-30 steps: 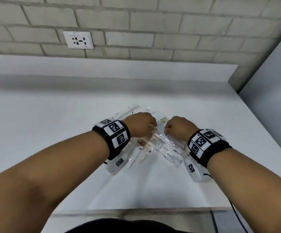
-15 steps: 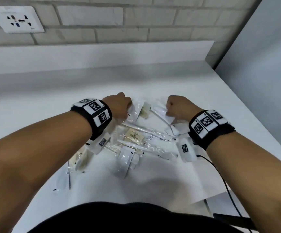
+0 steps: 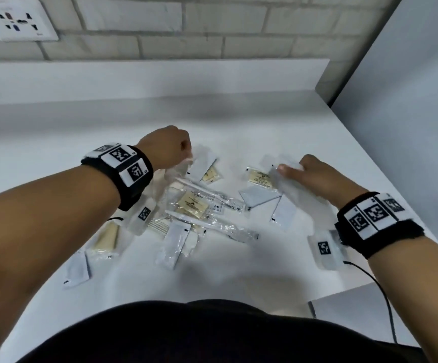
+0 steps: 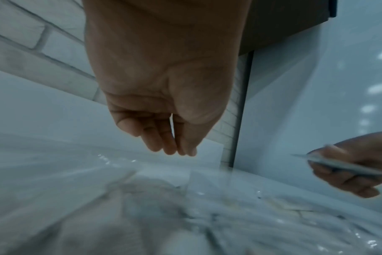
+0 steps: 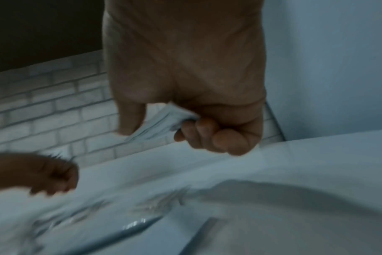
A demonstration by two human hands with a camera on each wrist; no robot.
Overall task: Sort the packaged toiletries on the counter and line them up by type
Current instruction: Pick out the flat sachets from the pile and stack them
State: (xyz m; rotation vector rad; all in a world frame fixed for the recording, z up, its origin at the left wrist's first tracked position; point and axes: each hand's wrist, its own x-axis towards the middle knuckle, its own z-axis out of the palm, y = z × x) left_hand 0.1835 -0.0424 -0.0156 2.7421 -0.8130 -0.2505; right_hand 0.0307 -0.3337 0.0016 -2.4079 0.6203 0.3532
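A loose pile of packaged toiletries lies on the white counter (image 3: 55, 158): clear-wrapped toothbrushes (image 3: 212, 227), yellow sachets (image 3: 191, 205), white sachets (image 3: 176, 242) and a comb (image 3: 157, 226). My right hand (image 3: 291, 170) is at the pile's right side. Its thumb and curled fingers grip a white packet (image 5: 161, 124), which also shows as the flat packet (image 4: 347, 166). My left hand (image 3: 184, 155) hovers over the pile's far left, by a white sachet (image 3: 203, 163). Its fingers (image 4: 164, 146) hang down close together with nothing between them.
A brick wall with a socket plate (image 3: 16, 19) runs behind a raised ledge (image 3: 160, 77). A grey panel (image 3: 409, 100) bounds the counter on the right. A black cable (image 3: 380, 292) trails off the front right edge. A beige packet (image 3: 106, 239) and a white sachet (image 3: 76, 271) lie front left.
My hands have moved apart, the right one drawing a white packet rightward off the pile. The packets now lie spread out, and the head view has tilted down.
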